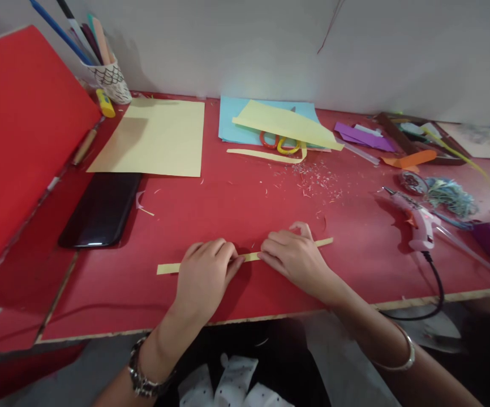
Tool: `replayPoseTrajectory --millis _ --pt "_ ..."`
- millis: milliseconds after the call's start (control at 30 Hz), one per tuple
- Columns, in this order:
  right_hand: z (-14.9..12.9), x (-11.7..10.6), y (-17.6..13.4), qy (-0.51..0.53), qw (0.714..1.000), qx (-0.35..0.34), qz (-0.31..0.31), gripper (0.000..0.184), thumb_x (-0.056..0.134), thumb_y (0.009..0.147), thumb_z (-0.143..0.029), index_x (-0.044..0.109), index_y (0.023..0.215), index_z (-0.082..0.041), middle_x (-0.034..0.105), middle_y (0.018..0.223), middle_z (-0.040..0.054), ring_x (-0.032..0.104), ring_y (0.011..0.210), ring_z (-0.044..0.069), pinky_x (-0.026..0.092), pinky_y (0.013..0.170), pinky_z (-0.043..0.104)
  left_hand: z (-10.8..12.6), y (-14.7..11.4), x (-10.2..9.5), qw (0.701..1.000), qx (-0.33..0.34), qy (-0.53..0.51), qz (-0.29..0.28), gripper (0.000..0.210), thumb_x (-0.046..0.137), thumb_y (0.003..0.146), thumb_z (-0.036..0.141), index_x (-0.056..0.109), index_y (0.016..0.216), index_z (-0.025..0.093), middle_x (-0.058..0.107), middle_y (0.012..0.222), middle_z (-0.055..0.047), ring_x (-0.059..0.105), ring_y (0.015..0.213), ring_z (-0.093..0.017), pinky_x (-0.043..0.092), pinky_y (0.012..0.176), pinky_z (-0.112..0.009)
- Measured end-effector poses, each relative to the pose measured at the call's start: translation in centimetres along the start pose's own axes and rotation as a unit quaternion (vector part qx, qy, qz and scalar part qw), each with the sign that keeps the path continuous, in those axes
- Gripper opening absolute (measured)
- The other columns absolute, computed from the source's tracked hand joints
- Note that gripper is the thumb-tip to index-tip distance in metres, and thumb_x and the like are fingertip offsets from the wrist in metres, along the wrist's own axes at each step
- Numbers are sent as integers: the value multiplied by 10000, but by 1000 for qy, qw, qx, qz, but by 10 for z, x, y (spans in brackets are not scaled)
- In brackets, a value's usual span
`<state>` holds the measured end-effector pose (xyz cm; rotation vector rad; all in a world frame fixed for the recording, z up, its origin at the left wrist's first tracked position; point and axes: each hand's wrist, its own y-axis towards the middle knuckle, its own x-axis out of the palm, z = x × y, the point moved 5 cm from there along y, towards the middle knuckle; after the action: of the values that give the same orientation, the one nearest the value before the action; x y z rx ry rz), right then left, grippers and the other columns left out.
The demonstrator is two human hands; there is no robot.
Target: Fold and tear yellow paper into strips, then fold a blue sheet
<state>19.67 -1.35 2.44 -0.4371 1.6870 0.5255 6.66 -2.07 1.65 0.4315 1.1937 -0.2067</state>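
Observation:
A narrow strip of pale yellow paper (pixel 252 256) lies crosswise near the front edge of the red tabletop (pixel 211 209). Over its left half, my left hand (pixel 206 271) has curled fingers and pinches the strip by thumb and forefinger. My right hand (pixel 293 257) is closed on the strip a short way to the right. Between the two hands a short piece of the strip shows, and both its ends stick out past them. What the fingertips do underneath is partly hidden.
At left are a black phone (pixel 104 209), a yellow sheet (pixel 164 138) and a pen cup (pixel 111 82). Scissors (pixel 288 148) lie partly under folded yellow paper (pixel 287 124) on blue sheets (pixel 232 118). A pink glue gun (pixel 417 220) with its cord lies at right; paper scraps (pixel 319 178) are scattered behind my hands.

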Motion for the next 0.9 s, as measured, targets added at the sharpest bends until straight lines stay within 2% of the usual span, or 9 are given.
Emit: replayPoseTrajectory --millis 333,500,700,900 --pt "2 4 0 10 1000 7 -7 302 347 866 -261 524 638 -173 510 614 -30 406 559 85 175 673 277 -5 -1 -4 1000 10 18 -11 199 495 777 289 497 609 182 554 559 19 505 518 -129 331 503 -248" --pt "3 6 -1 14 1000 7 -4 302 342 867 -275 518 644 -171 504 616 -28 400 558 84 183 676 271 -19 -7 -7 999 40 16 -14 246 411 819 313 495 630 180 552 581 13 497 525 -120 334 494 -231" --pt "4 5 -1 27 1000 0 8 325 321 874 -276 503 629 -166 495 604 -25 403 557 84 200 703 270 -38 -17 -10 998 48 -5 -26 314 326 846 364 491 655 177 539 611 1 491 536 -121 345 495 -229" --pt "4 5 -2 28 1000 2 14 314 319 870 -269 505 636 -173 504 613 -23 418 568 87 213 757 278 -61 -26 -14 998 48 -27 -15 401 275 844 430 477 601 182 495 562 5 462 509 -111 367 500 -226"
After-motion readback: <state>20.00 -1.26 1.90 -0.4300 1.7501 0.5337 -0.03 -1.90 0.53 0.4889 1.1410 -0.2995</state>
